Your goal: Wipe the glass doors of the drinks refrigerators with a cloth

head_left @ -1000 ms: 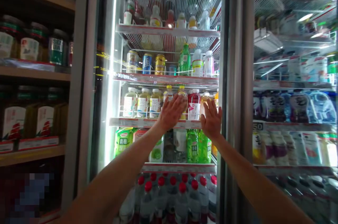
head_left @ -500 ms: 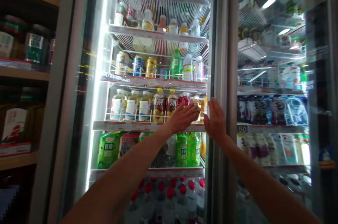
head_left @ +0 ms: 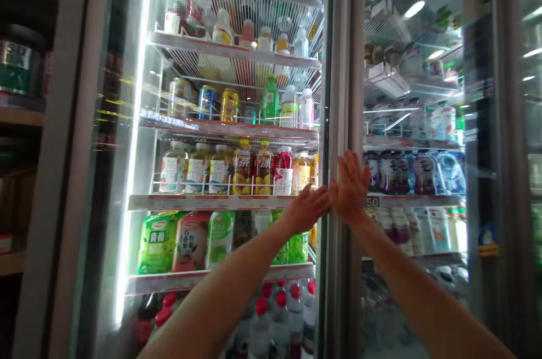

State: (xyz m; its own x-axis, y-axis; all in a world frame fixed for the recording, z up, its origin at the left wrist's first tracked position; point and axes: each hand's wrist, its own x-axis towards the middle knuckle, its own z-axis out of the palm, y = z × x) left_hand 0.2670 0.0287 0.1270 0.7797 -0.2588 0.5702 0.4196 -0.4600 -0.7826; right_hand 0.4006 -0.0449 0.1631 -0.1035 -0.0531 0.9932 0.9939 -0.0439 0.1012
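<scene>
My right hand lies with fingers stretched upward against the metal door frame of a glass-fronted drinks fridge. Lower and to its left is my left hand, flat, its fingertips reaching the edge of that frame beside the right palm. Neither hand holds anything. Behind my left hand a shelf carries a red bottle, yellow-capped tea bottles and pale-labelled bottles. My left forearm covers part of the shelf below, where a green jug and a pink-red jug stand.
Cans and a green bottle stand on a higher wire shelf. Red-capped bottles fill the bottom. Right of the frame, another glass door fronts dark-labelled bottles. A wooden shelf with jars is at far left.
My left hand has moved lower, from in front of the bottles to the frame's edge. My right hand has shifted slightly right on the frame. The view has turned right.
</scene>
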